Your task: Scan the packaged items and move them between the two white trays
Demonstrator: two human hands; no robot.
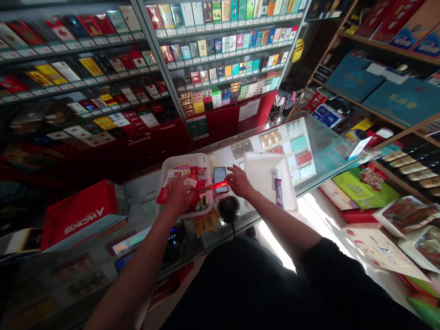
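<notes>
Right hand point(239, 181) at red-lit strip point(217, 185), left hand point(180, 191) over packets point(198, 175).

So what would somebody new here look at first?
Probably the bright red strip between the left hand and right hand. Next, the rows of colourful packs beyond the glass counter, and the big red box with white letters at the left.
</notes>
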